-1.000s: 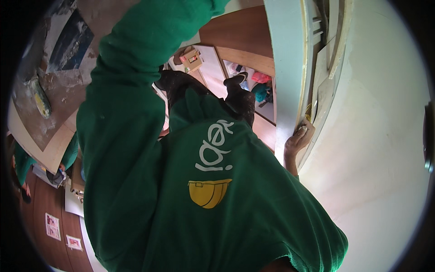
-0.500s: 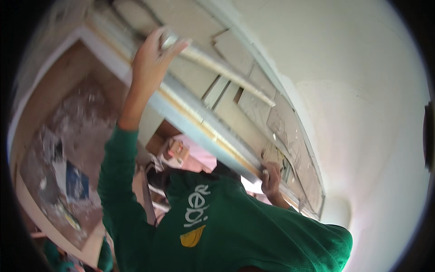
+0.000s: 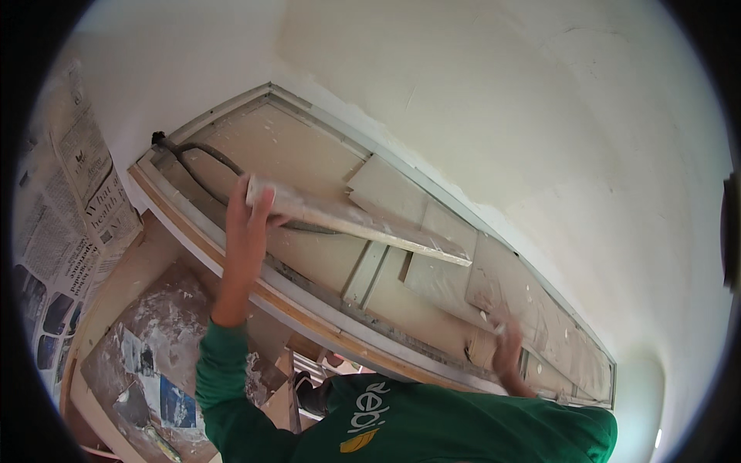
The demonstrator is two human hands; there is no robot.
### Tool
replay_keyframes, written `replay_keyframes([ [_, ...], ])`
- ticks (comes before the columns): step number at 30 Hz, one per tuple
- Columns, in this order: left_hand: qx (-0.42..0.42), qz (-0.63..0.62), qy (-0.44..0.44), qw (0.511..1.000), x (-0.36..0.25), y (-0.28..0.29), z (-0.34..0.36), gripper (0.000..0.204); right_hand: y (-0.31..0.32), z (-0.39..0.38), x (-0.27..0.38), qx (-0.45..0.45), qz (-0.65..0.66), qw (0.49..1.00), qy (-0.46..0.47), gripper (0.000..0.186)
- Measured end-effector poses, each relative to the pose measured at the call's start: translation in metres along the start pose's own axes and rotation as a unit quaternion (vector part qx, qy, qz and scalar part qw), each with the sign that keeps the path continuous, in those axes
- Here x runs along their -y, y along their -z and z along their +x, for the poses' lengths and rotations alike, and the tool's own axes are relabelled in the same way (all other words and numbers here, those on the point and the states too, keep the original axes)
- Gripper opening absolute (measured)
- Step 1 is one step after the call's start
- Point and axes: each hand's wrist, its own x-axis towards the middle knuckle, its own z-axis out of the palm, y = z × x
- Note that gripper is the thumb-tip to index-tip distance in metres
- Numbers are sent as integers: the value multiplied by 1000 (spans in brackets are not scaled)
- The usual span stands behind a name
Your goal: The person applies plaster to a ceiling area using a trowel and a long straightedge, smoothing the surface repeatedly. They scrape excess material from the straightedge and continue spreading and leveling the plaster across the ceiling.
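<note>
My left hand is closed around the near end of a long, flat, dusty board, thumb on one side and fingers on the other. The board is held slantwise above a shallow framed recess, its far end pointing right. Further right, my right hand is raised over the recess beside thin, dusty sheets. Its fingers are smeared by motion, and nothing can be made out in them. Below the board, a pale metal strip lies across the recess.
A dark cable loops at the recess's left end. A pale wall rises behind it. Newspaper sheets hang at left. Lower left, a paint-spattered board bears scraps and a scraper-like tool.
The view has shifted, so the recess shows more fully and the newspaper has come in at left. My right hand has left the recess's near rim and lifted over it. My left hand keeps the board.
</note>
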Motion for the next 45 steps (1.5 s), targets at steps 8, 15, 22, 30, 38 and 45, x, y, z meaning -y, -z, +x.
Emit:
replay_keyframes([
  [8,118,-48,-18,992,-43,-38,154,52,-49,146,-37,213,623,626,-417,71],
  [15,196,-161,26,967,19,-11,265,51,-105,208,-86,187,810,438,-342,86],
  [22,216,-145,71,963,85,46,338,56,-109,238,3,323,694,547,-339,79],
  [30,115,-165,101,974,95,17,361,56,-129,282,-4,228,705,567,-360,38],
  [38,-52,-55,127,989,167,31,422,45,-199,353,-10,217,730,518,-388,27],
  [45,-166,42,101,980,179,-19,429,43,-227,379,-37,219,771,460,-382,28],
])
